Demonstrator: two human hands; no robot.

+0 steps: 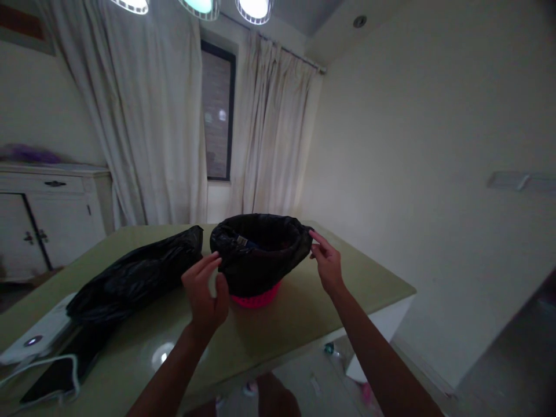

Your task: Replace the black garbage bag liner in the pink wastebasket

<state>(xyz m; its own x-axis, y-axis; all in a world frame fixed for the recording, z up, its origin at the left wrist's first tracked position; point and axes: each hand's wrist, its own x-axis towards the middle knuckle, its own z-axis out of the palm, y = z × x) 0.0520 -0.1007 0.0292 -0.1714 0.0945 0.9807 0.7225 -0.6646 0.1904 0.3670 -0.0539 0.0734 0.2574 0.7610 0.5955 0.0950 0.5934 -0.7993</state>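
One black bin liner (260,255) over one pink basket (256,298), both hands' grips pinching its rim: left (206,298), right (325,263).

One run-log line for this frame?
left hand: on bag liner near side | right hand: pinching liner rim, far right | pink bin: upright on table | second black bag: lying left

We see only the pink base of the basket (256,299) below the black bag (260,255); what lies inside is too dark to tell. The phone (52,376) runs off the picture's left edge.
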